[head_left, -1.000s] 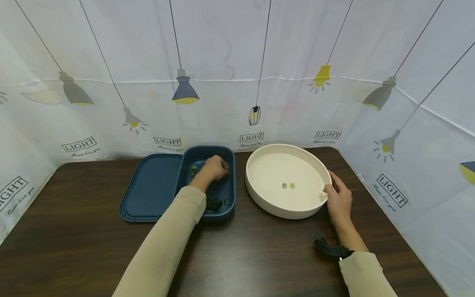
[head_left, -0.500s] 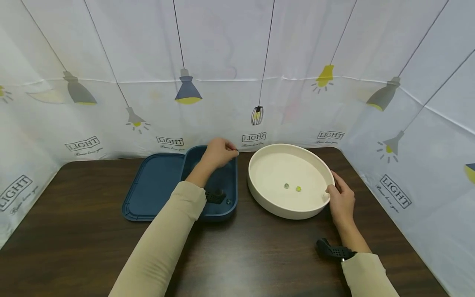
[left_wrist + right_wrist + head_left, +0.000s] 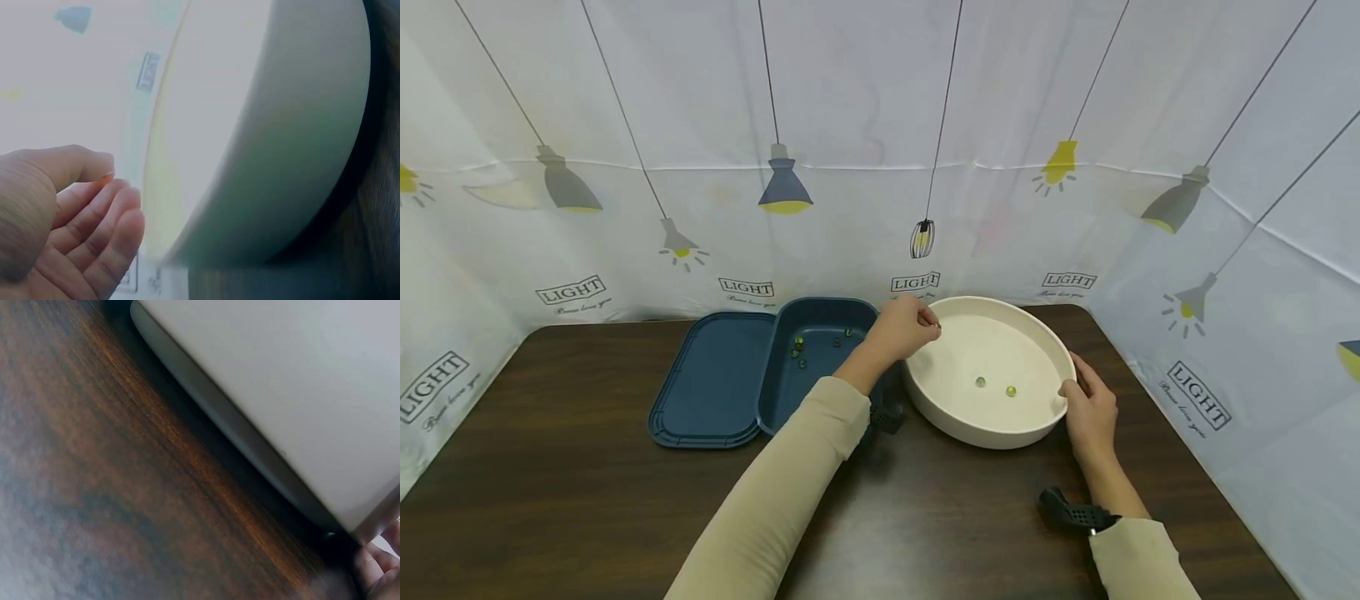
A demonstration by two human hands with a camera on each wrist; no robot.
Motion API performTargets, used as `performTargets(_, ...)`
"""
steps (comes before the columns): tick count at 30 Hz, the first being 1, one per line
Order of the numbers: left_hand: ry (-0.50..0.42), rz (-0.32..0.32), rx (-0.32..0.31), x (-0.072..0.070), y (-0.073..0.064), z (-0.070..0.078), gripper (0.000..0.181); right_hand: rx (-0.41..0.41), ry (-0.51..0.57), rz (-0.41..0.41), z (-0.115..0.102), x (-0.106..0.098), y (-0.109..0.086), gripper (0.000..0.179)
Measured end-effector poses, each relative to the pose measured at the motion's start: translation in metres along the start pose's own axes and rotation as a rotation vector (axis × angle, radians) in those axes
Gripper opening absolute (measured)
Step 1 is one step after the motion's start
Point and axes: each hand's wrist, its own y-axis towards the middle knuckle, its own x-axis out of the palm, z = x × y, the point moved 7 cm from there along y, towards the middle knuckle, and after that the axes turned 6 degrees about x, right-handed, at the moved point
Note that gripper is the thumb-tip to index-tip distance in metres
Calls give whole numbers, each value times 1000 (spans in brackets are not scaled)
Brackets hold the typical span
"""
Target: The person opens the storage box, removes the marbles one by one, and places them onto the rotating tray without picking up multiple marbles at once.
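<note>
Between thumb and fingertips my left hand (image 3: 901, 328) pinches a small orange-red marble (image 3: 105, 179), mostly hidden by the fingers. That hand is over the left rim of a round cream tray (image 3: 985, 432). Inside the tray lie a pale marble (image 3: 981, 382) and a yellow-green marble (image 3: 1011, 391). My right hand (image 3: 1090, 412) grips the tray's right rim, thumb on the inner side. To the left, a dark blue rectangular box (image 3: 775, 392) holds several small marbles (image 3: 798, 345). My left forearm hides part of the box.
A flat dark blue lid (image 3: 711, 383) lies left of the box, touching it. Everything stands on a dark wooden table (image 3: 550, 483). Behind and at the sides hangs a white curtain (image 3: 850, 100) printed with lamps, close to the table's back edge.
My left hand has come up out of the blue box and moved right to the cream tray, pinching the marble. The yellow-green marble has rolled slightly right. My right hand keeps its hold.
</note>
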Motion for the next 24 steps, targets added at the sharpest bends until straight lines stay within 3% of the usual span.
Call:
performTargets(5, -70, -36, -13, 25, 5, 6, 13, -16, 0, -9, 1, 0, -1, 63)
performTargets(13, 82, -40, 8, 54, 16, 6, 12, -17, -8, -9, 2, -2, -3, 62)
performTargets(24, 171, -45, -59, 70, 24, 0, 10, -36, 20, 6, 0, -1, -2, 62)
